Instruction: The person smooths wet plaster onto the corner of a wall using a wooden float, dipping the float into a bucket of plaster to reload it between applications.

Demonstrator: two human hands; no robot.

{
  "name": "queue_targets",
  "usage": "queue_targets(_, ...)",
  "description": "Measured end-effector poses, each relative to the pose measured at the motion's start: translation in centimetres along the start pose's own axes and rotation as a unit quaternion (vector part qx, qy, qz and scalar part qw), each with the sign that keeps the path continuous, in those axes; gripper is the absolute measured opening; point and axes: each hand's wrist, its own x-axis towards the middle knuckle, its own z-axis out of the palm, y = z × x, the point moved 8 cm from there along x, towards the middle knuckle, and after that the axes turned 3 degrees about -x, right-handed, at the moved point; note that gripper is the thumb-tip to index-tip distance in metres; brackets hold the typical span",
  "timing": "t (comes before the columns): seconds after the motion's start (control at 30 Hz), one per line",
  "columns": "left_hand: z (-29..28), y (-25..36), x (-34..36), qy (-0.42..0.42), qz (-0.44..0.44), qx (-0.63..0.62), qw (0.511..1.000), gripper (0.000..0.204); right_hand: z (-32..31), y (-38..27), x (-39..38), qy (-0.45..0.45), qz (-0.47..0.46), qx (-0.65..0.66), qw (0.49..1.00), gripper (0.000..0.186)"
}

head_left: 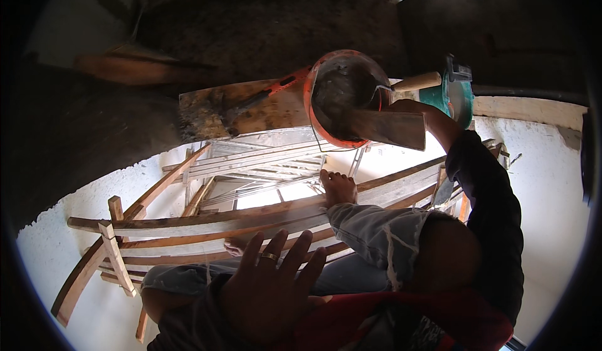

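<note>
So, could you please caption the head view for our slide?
Right hand dips a trowel into an orange bucket; left hand spread open.

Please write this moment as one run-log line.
left hand: open, fingers spread, on knee | right hand: grips trowel over orange bucket | seated on wooden scaffold

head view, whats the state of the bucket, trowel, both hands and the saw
orange bucket: upright on the plank, grey mortar inside
trowel: blade over the bucket, held by the right hand
left hand: open, fingers spread, holding nothing
green power saw: lying untouched behind the bucket

Dark long sleeves, a gold ring on the left grip, torn grey jeans.
</note>
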Motion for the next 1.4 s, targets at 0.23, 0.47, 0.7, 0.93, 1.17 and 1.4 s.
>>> queue_targets(0.23,-0.5,0.2,-0.1,-0.009,0.034,0.023,0.999,0.060,20.1,6.4,0.3,0.288,-0.228,-0.468,0.804,0.052)
queue_targets(0.47,1.5,-0.7,-1.4,-0.017,0.016,-0.003,1.000,0.062,19.5,-2.1,-1.4,0.076,-0.260,-0.231,0.934,0.050)
queue_targets(0.7,1.2,1.3,-1.0,0.009,0.053,-0.026,0.998,0.059,24.1,-22.3,-8.2,-0.371,-0.279,0.062,0.884,0.057)
queue_targets(0.93,-0.6,0.1,-1.6,0.039,0.013,-0.029,0.999,0.052,41.7,-18.9,3.7,-0.410,-0.302,0.321,0.798,0.053)
queue_targets(1.17,-1.3,-1.5,-2.6,0.068,-0.018,0.026,0.997,0.052,51.3,-12.7,13.1,-0.269,-0.259,0.365,0.853,0.066)
queue_targets(1.4,-1.0,-2.2,-3.2,0.050,-0.017,0.014,0.999,0.053,53.8,-13.1,13.5,-0.151,-0.321,0.332,0.874,0.067)
